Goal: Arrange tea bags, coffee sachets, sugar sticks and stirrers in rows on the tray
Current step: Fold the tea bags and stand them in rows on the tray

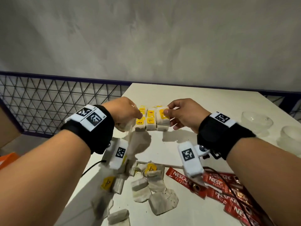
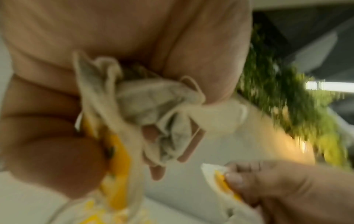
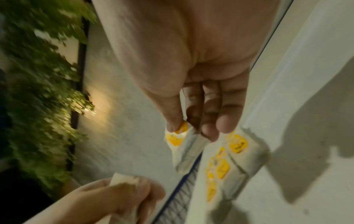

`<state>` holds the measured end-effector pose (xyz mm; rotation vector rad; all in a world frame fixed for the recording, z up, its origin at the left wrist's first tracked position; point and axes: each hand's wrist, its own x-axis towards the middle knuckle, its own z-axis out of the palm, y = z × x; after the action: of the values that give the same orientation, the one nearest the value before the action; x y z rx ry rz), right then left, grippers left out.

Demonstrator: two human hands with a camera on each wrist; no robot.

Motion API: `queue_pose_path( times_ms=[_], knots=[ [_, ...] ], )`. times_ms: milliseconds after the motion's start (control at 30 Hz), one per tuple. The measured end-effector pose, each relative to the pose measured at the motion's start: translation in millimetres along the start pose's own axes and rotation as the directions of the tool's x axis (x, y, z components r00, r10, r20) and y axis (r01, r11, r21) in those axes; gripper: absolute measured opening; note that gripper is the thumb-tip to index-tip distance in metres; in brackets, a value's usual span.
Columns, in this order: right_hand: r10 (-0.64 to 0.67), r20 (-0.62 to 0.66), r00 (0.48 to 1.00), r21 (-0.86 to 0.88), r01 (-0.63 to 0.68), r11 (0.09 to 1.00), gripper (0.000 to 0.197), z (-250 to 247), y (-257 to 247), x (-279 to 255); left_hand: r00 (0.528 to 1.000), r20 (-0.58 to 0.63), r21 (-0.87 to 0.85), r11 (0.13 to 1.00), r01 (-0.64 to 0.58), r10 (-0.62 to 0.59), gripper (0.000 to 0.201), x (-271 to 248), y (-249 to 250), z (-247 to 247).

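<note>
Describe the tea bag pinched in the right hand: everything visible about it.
The tea bag is a small off-white paper pouch, rectangular and slightly puffed, with a yellow tag on its upper face. The right hand pinches it, thumb on the tag and fingers behind. In the right wrist view it hangs below the fingertips, lifted clear of the tabletop. From the head view it sits at the right end of the row of tea bags; whether it touches its neighbour cannot be told.

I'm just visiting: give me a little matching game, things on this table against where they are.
Things:
1. red coffee sachets
2. loose tea bags
3. clear bowls
4. single tea bag

Places:
A. far right of the table
B. pinched in the right hand
C. near right
D. heaped near the middle

Pairs: 1-C, 2-D, 3-A, 4-B
</note>
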<state>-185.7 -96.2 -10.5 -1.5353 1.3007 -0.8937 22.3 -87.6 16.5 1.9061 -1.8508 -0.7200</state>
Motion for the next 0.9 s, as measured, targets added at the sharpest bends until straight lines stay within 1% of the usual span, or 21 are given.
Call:
queue_pose_path(
  times_ms=[67,100,167,200,400,633,767,900],
  knots=[
    [0.063,0.012,0.998,-0.051,-0.062,0.997,0.009,3.0,6.3,9.2,1.000,0.012,0.287,0.958,0.024,-0.029,0.023,4.4,-4.9,2.3],
    [0.093,0.012,0.996,-0.070,-0.091,0.993,0.010,5.4,9.3,12.8,0.999,0.021,0.370,0.929,0.024,-0.035,0.028,6.2,-6.8,5.0],
    [0.140,0.002,0.990,-0.089,-0.140,0.986,0.011,9.9,16.0,20.2,0.998,0.035,0.433,0.901,0.034,-0.055,0.036,8.5,-9.3,9.1],
    [0.159,-0.005,0.987,-0.095,-0.159,0.983,0.010,11.9,19.5,23.7,0.997,0.041,0.449,0.893,0.038,-0.063,0.037,8.8,-10.7,10.4],
    [0.242,-0.067,0.968,-0.120,-0.249,0.961,0.013,16.1,38.5,35.4,0.994,0.070,0.442,0.896,0.042,-0.081,0.032,12.6,-19.1,11.1],
    [0.257,-0.097,0.961,-0.151,-0.270,0.951,0.013,18.0,42.2,40.2,0.994,0.062,0.411,0.910,0.054,-0.087,0.029,16.5,-26.0,12.5],
    [0.282,-0.085,0.956,-0.227,-0.294,0.928,0.012,19.2,38.8,42.4,0.993,0.077,0.384,0.922,0.053,-0.089,0.031,19.0,-26.5,15.1],
    [0.294,-0.078,0.953,-0.249,-0.304,0.920,0.014,17.5,36.1,43.3,0.992,0.092,0.369,0.928,0.049,-0.089,0.032,18.4,-23.7,16.4]
  ],
)
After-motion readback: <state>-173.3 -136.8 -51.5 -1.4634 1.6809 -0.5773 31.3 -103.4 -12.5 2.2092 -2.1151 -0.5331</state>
